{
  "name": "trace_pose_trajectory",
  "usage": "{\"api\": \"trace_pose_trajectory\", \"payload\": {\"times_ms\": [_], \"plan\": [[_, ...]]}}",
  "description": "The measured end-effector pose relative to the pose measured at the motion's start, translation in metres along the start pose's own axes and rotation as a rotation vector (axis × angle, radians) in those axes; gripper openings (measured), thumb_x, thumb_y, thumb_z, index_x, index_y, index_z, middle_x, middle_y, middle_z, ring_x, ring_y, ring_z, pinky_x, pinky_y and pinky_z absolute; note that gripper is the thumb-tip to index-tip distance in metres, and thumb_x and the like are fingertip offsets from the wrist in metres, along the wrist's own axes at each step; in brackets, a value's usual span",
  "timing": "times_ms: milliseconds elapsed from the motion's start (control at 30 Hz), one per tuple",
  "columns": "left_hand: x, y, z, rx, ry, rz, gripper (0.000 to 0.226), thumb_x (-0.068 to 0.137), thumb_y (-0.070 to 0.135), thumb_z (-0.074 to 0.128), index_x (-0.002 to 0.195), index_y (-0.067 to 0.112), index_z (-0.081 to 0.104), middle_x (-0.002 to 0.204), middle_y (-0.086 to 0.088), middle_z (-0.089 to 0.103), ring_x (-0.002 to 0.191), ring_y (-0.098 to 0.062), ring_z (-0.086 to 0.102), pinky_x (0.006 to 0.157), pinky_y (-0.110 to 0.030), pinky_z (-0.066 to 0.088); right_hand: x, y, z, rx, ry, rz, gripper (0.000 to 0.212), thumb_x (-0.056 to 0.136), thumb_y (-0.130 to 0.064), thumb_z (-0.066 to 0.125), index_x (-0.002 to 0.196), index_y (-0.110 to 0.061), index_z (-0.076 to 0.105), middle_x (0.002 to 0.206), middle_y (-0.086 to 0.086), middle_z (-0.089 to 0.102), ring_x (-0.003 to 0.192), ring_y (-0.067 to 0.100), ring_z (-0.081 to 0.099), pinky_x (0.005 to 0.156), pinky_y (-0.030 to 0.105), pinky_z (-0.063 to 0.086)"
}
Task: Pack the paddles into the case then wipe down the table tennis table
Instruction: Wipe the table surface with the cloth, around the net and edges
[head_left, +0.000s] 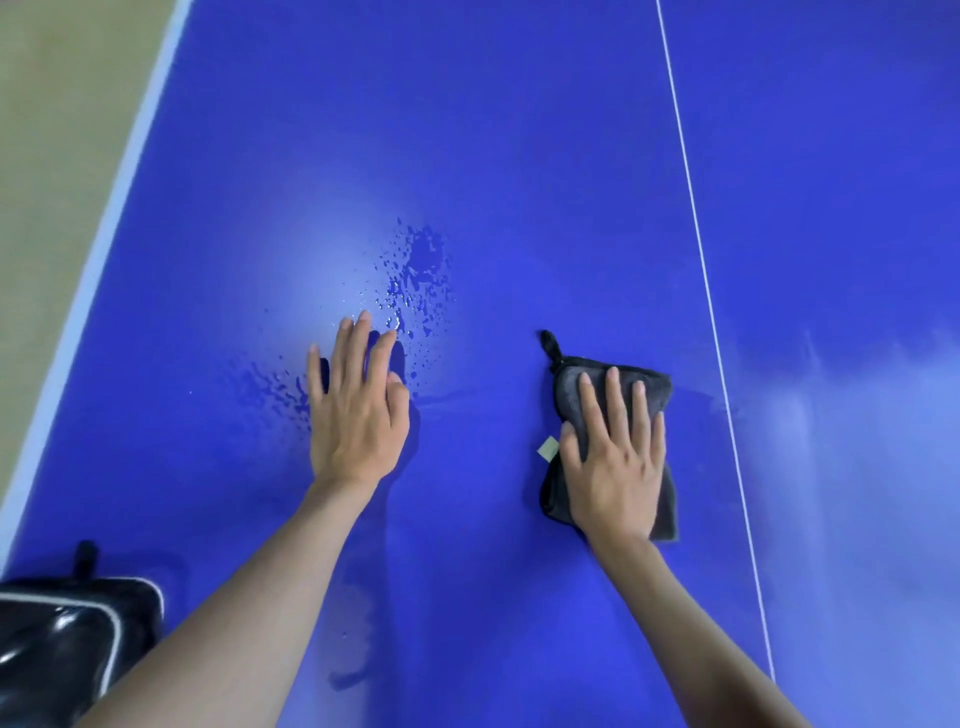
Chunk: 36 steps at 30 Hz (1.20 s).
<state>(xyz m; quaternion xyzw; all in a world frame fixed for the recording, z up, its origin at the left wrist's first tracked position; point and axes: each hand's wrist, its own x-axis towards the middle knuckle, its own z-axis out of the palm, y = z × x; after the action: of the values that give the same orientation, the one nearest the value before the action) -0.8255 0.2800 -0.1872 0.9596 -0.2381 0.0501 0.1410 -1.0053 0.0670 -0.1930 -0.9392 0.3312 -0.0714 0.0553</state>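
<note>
On the blue desk (519, 130), beaded with water droplets (415, 280), the soft, limp grey cloth (566, 384) lies flat under the spread right hand (615, 462), best pressed by palm, while the left hand (356, 410) rests open beside the black case (62, 639).

floor (57, 156): beige, upper left | light: soft overhead glare

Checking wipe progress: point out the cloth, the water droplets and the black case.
cloth (574, 387): head view, bare upper left part above the fingers.
water droplets (415, 280): head view, densest patch.
black case (57, 639): head view, glossy top.
</note>
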Motion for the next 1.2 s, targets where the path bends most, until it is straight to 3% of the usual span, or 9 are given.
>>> {"api": "trace_pose_trajectory", "payload": {"times_ms": [167,267,367,467,700,900,1200], "plan": [[-0.002,-0.004,-0.002,-0.191,0.077,0.035,0.044,0.106,0.02,0.032,0.146,0.011,0.049,0.165,-0.008,0.034,0.155,-0.027,0.027,0.125,-0.055,0.02,-0.008,-0.104,0.02,0.028,-0.007,-0.199,0.059,0.104,-0.045,0.042,0.162,-0.031,0.038,0.171,0.001,0.029,0.159,0.027,0.023,0.128,0.054,0.02],[0.007,-0.014,-0.01,-0.252,0.117,-0.006,0.04,0.106,0.018,0.037,0.143,0.011,0.051,0.161,-0.009,0.039,0.145,-0.028,0.039,0.115,-0.05,0.033,-0.007,-0.143,0.026,0.074,-0.049,-0.294,0.06,0.103,-0.046,0.043,0.161,-0.032,0.039,0.171,0.0,0.029,0.16,0.027,0.02,0.127,0.056,0.019],[0.037,-0.023,-0.013,-0.153,0.126,-0.025,0.039,0.107,0.023,0.037,0.141,0.012,0.051,0.158,-0.009,0.045,0.134,-0.033,0.049,0.105,-0.05,0.04,-0.001,-0.138,0.023,0.105,-0.079,-0.392,0.06,0.104,-0.052,0.041,0.16,-0.033,0.039,0.172,-0.002,0.026,0.161,0.028,0.016,0.129,0.057,0.014],[0.071,-0.029,-0.008,-0.084,0.117,-0.009,0.037,0.107,0.025,0.038,0.14,0.012,0.05,0.156,-0.009,0.046,0.136,-0.033,0.047,0.108,-0.05,0.038,0.013,-0.11,0.017,0.102,-0.073,-0.464,0.059,0.103,-0.053,0.044,0.159,-0.035,0.041,0.172,-0.004,0.026,0.161,0.027,0.017,0.127,0.062,0.012],[0.109,-0.044,0.008,0.015,0.05,-0.012,0.04,0.11,0.03,0.034,0.144,0.012,0.045,0.16,-0.012,0.039,0.15,-0.033,0.032,0.123,-0.056,0.023,0.063,0.004,0.006,0.102,0.03,-0.143,0.06,0.099,-0.05,0.048,0.158,-0.037,0.044,0.17,-0.006,0.031,0.16,0.024,0.021,0.127,0.061,0.013],[0.111,-0.046,0.011,0.008,0.057,-0.038,0.042,0.111,0.032,0.034,0.148,0.014,0.041,0.165,-0.01,0.032,0.155,-0.03,0.025,0.127,-0.055,0.014,0.094,0.091,-0.009,0.04,0.006,0.073,0.062,0.1,-0.053,0.035,0.161,-0.04,0.036,0.171,-0.006,0.029,0.16,0.024,0.018,0.128,0.059,0.013],[0.114,-0.044,0.008,0.02,0.027,-0.062,0.047,0.11,0.037,0.033,0.15,0.014,0.041,0.166,-0.01,0.031,0.155,-0.029,0.024,0.127,-0.055,0.014,0.104,0.065,0.001,0.038,0.001,0.208,0.065,0.099,-0.05,0.035,0.162,-0.032,0.035,0.173,-0.004,0.023,0.161,0.026,0.014,0.128,0.058,0.014]]}}
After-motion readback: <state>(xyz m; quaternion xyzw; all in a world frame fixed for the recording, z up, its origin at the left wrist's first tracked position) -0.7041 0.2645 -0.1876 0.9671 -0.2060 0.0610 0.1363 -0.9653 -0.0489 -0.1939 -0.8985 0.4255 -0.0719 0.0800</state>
